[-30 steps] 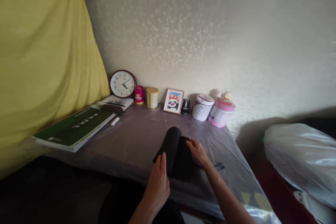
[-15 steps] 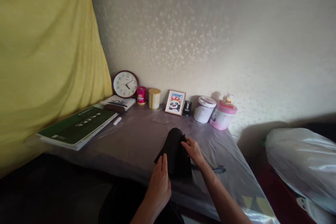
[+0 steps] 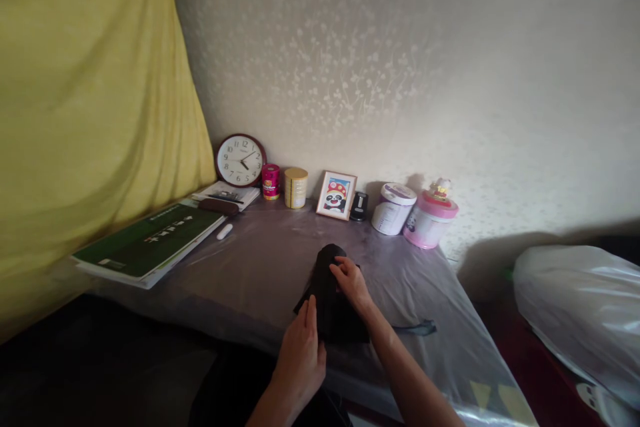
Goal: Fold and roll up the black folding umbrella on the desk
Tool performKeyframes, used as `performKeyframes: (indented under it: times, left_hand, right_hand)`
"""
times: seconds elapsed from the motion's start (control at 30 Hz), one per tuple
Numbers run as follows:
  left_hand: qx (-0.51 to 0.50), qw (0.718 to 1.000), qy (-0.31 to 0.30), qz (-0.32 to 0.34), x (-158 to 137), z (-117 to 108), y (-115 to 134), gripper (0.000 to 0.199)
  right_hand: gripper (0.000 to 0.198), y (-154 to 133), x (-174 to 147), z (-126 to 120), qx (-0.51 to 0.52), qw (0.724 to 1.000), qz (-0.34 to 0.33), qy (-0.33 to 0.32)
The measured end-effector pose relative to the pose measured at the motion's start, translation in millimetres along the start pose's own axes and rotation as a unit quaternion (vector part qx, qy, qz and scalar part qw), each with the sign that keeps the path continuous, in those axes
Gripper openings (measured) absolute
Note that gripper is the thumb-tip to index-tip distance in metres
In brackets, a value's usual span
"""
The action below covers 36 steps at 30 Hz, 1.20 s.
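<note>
A piece of black cloth with a rounded far end lies folded on the near part of the table. My left hand holds its near left edge, fingers long and close together, part of the grip hidden by the hand itself. With thumb and fingertips bent together, my right hand pinches a flap near the rounded end and lies across the middle of the cloth. A dark blue-grey strip shows beyond my right forearm; where its other end goes is hidden.
The table has a shiny cover. Along the wall stand a clock, a pink can, a yellow tin, a picture frame and two tubs. Green books lie left, beside a small white object.
My right hand has moved left across the cloth, carrying the right flap over toward the middle. My left hand has stayed at the left edge. The view has shifted slightly.
</note>
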<state>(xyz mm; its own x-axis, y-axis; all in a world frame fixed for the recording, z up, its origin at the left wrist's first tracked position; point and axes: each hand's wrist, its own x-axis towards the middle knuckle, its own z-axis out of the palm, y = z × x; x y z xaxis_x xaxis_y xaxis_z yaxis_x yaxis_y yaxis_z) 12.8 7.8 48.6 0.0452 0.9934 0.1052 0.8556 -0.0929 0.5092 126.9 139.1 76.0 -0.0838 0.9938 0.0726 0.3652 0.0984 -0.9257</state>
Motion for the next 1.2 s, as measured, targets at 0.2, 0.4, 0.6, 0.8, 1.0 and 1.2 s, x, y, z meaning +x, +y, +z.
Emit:
performKeyframes:
  times: [0.2, 0.4, 0.6, 0.8, 1.0, 1.2]
  left_hand:
    - [0.040, 0.999, 0.023, 0.004, -2, 6, -7, 0.063]
    - [0.058, 0.995, 0.081, 0.017, -6, 16, -15, 0.056]
    - [0.045, 0.987, 0.150, 0.029, -11, -4, 4, 0.076]
    - [0.124, 0.984, 0.114, 0.057, -5, -16, 14, 0.075]
    - [0.141, 0.984, 0.088, 0.061, -4, -11, 5, 0.075]
    - [0.147, 0.988, 0.051, 0.014, -4, -5, 4, 0.073]
  right_hand:
    - [0.023, 3, -7, 4, -0.028, 0.993, -0.102, -0.046]
    - [0.019, 1, -15, 7, -0.136, 0.962, -0.232, -0.043]
    - [0.018, -2, -14, 6, -0.184, 0.948, -0.251, -0.066]
    - [0.017, -1, -13, 6, -0.196, 0.946, -0.248, -0.074]
    - [0.021, -4, -15, 5, -0.232, 0.930, -0.278, -0.065]
    - [0.023, 1, -12, 5, -0.254, 0.908, -0.328, -0.065]
